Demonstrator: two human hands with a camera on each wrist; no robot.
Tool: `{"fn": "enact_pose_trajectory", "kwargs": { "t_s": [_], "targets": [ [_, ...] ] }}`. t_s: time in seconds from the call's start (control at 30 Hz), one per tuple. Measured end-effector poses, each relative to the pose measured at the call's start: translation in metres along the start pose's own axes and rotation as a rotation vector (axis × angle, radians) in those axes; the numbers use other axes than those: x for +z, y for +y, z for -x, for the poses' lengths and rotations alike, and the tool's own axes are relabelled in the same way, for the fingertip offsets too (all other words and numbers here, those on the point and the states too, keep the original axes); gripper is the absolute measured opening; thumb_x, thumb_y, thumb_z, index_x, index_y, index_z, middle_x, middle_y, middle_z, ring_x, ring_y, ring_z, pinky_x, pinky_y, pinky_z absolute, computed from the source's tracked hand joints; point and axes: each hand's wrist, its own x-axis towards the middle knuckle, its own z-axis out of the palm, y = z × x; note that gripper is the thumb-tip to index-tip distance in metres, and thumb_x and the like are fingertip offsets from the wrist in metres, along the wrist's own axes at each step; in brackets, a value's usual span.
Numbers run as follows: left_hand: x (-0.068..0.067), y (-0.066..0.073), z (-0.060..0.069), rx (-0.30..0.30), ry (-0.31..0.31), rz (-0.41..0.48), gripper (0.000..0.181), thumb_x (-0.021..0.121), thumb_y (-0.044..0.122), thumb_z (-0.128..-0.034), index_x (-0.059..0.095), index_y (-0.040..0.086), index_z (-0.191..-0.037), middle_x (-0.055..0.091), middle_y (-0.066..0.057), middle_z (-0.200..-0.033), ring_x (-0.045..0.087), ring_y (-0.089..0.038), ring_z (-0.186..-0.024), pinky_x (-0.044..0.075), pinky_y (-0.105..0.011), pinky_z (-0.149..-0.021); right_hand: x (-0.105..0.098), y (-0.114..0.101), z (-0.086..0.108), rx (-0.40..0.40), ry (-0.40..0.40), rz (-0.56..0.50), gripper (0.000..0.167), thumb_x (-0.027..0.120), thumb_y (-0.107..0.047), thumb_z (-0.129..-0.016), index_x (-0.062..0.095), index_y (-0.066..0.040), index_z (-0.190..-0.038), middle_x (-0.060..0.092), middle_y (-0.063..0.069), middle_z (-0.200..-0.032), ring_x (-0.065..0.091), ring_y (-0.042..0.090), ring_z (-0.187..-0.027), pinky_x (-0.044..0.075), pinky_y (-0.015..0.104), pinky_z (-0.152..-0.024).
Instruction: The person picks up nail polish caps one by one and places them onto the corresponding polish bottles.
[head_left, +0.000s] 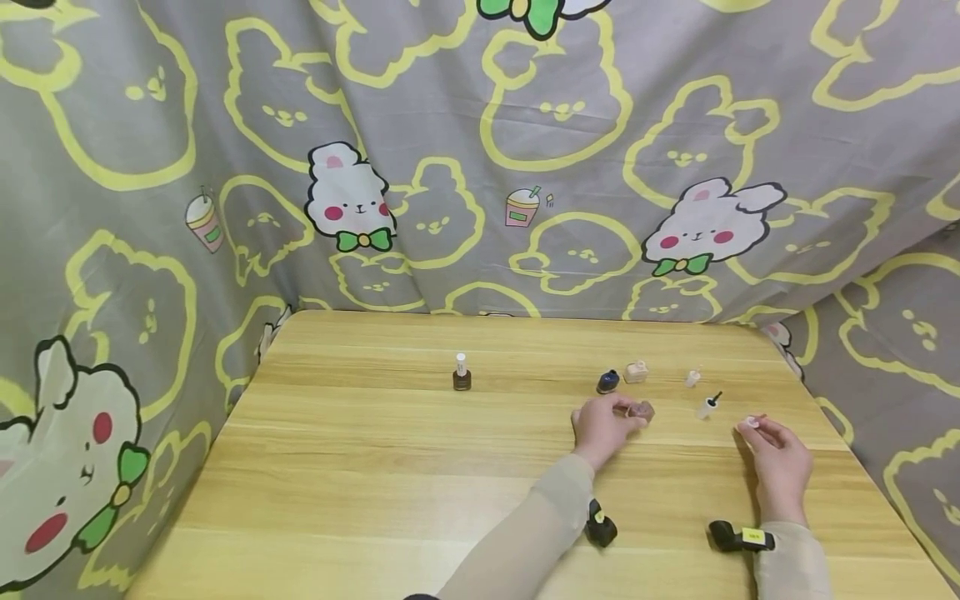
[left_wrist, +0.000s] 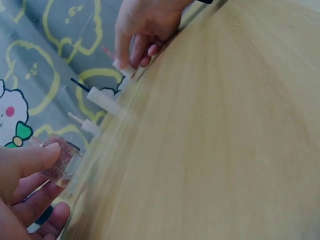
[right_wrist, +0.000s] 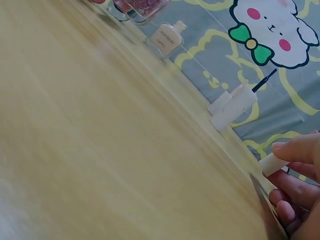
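My left hand grips a small nail polish bottle with pink glitter, its cap off, close above the table. My right hand pinches a white brush cap low at the tabletop, and a reddish brush tip points up from it. Between the hands, two other white caps stand with brushes upward: one with a dark brush, one with a pale brush. Just beyond the left hand are an uncapped dark blue bottle and an uncapped beige bottle.
A dark brown nail polish bottle with its white cap on stands farther left. The wooden table ends at a grey patterned curtain at the back and sides. Black wrist cameras sit on both forearms.
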Motion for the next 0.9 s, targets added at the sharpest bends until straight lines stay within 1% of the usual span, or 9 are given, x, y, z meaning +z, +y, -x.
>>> {"fn": "enact_pose_trajectory", "kwargs": {
  "t_s": [0.17,0.23,0.3,0.4,0.47,0.63,0.7,0.77,0.9],
  "targets": [
    [-0.005,-0.002,0.001,-0.004,-0.035,0.036,0.019,0.083,0.032,-0.0741,0.074,0.031,-0.09,0.073,0.02,-0.086,0.06,0.005,-0.08,0.031,-0.028,-0.091,-0.003,-0.003,0.005,0.013,-0.001,-0.054,0.02,0.076,-0.008,-0.082,0.067,-0.025,-0.086,0.063,-0.028,-0.069,0.059,-0.013,-0.066,0.045,0.002,-0.061],
    [-0.009,-0.002,0.002,-0.002,-0.038,0.044,0.019,0.083,0.032,-0.074,0.074,0.031,-0.091,0.073,0.02,-0.087,0.061,0.004,-0.081,0.032,-0.028,-0.09,-0.002,-0.004,0.008,-0.007,0.0,-0.037,0.019,0.075,-0.008,-0.083,0.068,-0.025,-0.087,0.063,-0.029,-0.068,0.058,-0.014,-0.067,0.045,0.002,-0.062],
    [-0.012,-0.004,0.002,0.009,-0.036,0.057,0.02,0.083,0.032,-0.074,0.075,0.03,-0.092,0.073,0.019,-0.089,0.062,0.003,-0.081,0.033,-0.029,-0.089,0.0,-0.006,0.012,-0.039,-0.002,-0.002,0.018,0.075,-0.008,-0.083,0.068,-0.025,-0.088,0.063,-0.029,-0.068,0.057,-0.013,-0.068,0.044,0.002,-0.062],
    [-0.019,-0.006,0.003,0.034,-0.028,0.068,0.02,0.083,0.03,-0.0744,0.076,0.027,-0.093,0.074,0.017,-0.09,0.063,0.002,-0.08,0.036,-0.032,-0.087,0.004,-0.007,0.018,-0.101,-0.007,0.093,0.016,0.074,-0.011,-0.084,0.068,-0.024,-0.09,0.061,-0.031,-0.068,0.056,-0.013,-0.069,0.043,0.001,-0.063],
    [-0.022,-0.008,0.004,0.035,-0.032,0.083,0.021,0.083,0.03,-0.0746,0.076,0.026,-0.094,0.074,0.016,-0.09,0.063,0.003,-0.078,0.037,-0.033,-0.088,0.006,-0.009,0.023,-0.124,-0.011,0.149,0.015,0.074,-0.012,-0.085,0.068,-0.024,-0.091,0.06,-0.032,-0.068,0.055,-0.013,-0.07,0.043,0.002,-0.063],
    [-0.032,-0.013,0.006,-0.013,-0.069,0.12,0.022,0.084,0.031,-0.0742,0.076,0.027,-0.094,0.074,0.016,-0.089,0.061,0.007,-0.074,0.04,-0.029,-0.091,0.012,-0.015,0.039,-0.186,-0.023,0.255,0.016,0.074,-0.017,-0.086,0.07,-0.02,-0.101,0.058,-0.036,-0.07,0.054,-0.014,-0.073,0.041,0.002,-0.067],
    [-0.037,-0.015,0.007,-0.03,-0.079,0.135,0.023,0.084,0.03,-0.0737,0.075,0.026,-0.094,0.074,0.015,-0.088,0.06,0.006,-0.073,0.043,-0.025,-0.087,0.015,-0.018,0.046,-0.23,-0.027,0.3,0.021,0.074,-0.02,-0.086,0.07,-0.016,-0.106,0.056,-0.037,-0.072,0.053,-0.014,-0.075,0.038,0.002,-0.07],
    [-0.041,-0.017,0.007,-0.04,-0.087,0.149,0.023,0.085,0.029,-0.0733,0.075,0.025,-0.094,0.073,0.014,-0.088,0.06,0.005,-0.072,0.044,-0.022,-0.081,0.02,-0.021,0.052,-0.296,-0.029,0.341,0.027,0.074,-0.021,-0.086,0.07,-0.01,-0.111,0.055,-0.038,-0.073,0.053,-0.014,-0.075,0.038,0.003,-0.069],
    [-0.047,-0.021,0.008,-0.02,-0.105,0.191,0.023,0.084,0.025,-0.0741,0.075,0.02,-0.095,0.074,0.01,-0.091,0.06,0.003,-0.072,0.047,-0.016,-0.071,0.031,-0.024,0.062,-0.412,-0.042,0.389,0.032,0.074,-0.022,-0.086,0.069,-0.005,-0.113,0.054,-0.04,-0.075,0.052,-0.016,-0.073,0.039,0.005,-0.063]
  ]
}}
